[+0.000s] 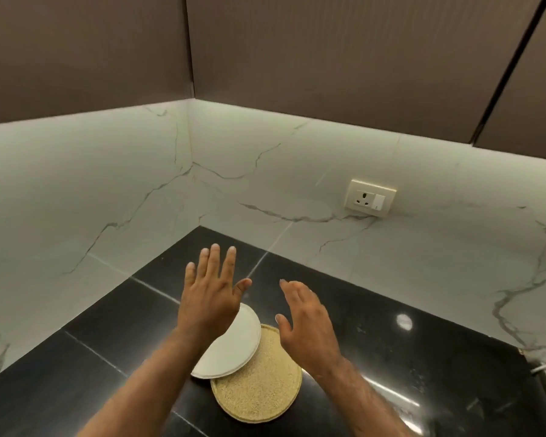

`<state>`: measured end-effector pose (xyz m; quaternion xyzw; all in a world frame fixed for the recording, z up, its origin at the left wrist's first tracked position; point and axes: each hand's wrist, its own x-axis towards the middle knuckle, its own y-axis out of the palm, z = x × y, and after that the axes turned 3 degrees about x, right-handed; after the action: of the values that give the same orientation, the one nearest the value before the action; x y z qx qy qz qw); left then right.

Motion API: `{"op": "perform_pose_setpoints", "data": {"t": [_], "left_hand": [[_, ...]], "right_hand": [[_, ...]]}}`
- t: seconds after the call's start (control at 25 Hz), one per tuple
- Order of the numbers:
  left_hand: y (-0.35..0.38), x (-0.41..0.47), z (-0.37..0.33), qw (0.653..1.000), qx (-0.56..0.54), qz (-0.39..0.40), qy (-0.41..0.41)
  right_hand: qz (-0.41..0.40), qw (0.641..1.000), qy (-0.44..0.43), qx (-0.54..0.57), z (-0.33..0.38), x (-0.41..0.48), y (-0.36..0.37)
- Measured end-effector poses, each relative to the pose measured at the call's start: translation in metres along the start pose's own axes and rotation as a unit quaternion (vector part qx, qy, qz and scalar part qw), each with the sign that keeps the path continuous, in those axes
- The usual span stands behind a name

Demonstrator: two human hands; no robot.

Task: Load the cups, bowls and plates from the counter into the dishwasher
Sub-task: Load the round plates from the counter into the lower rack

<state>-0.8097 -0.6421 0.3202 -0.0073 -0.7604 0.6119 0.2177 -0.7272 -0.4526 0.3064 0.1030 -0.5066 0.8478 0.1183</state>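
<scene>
I count, from my feed: one white plate point(234, 345), one round woven mat point(262, 386), one wall socket point(370, 197), one black counter point(423, 342), and two hands in view, namely the left hand point(210, 298) and the right hand point(306, 326).

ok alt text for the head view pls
The left hand and right hand hover open over a white plate that overlaps a round woven placemat on a black counter. Behind is a marble-look backsplash with a wall socket.
</scene>
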Motion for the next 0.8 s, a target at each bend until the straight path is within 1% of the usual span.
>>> {"op": "perform_pose_setpoints", "data": {"t": [0.16, 0.28, 0.4, 0.48, 0.56, 0.68, 0.8], "left_hand": [[0.061, -0.003, 0.006, 0.996, 0.016, 0.071, -0.042], [0.1, -0.008, 0.018, 0.987, 0.053, 0.13, -0.085], [0.13, -0.02, 0.037, 0.964, 0.099, 0.213, -0.128], [0.145, -0.028, 0.046, 0.943, 0.106, 0.261, -0.176], [0.153, -0.031, 0.05, 0.925, 0.069, 0.273, -0.254], [0.155, -0.025, 0.05, 0.887, -0.007, 0.249, -0.389], [0.152, -0.018, 0.056, 0.852, -0.075, 0.22, -0.469]], "right_hand": [[0.091, 0.995, 0.04, -0.013, -0.026, 0.01, 0.049], [0.148, 0.986, 0.075, -0.029, -0.05, 0.015, 0.078], [0.22, 0.967, 0.124, -0.044, -0.069, 0.013, 0.1], [0.263, 0.949, 0.166, -0.046, -0.077, 0.009, 0.112], [0.272, 0.941, 0.195, -0.057, -0.082, 0.006, 0.12], [0.242, 0.941, 0.233, -0.048, -0.082, 0.008, 0.128], [0.214, 0.936, 0.278, -0.027, -0.081, 0.011, 0.131]]}}
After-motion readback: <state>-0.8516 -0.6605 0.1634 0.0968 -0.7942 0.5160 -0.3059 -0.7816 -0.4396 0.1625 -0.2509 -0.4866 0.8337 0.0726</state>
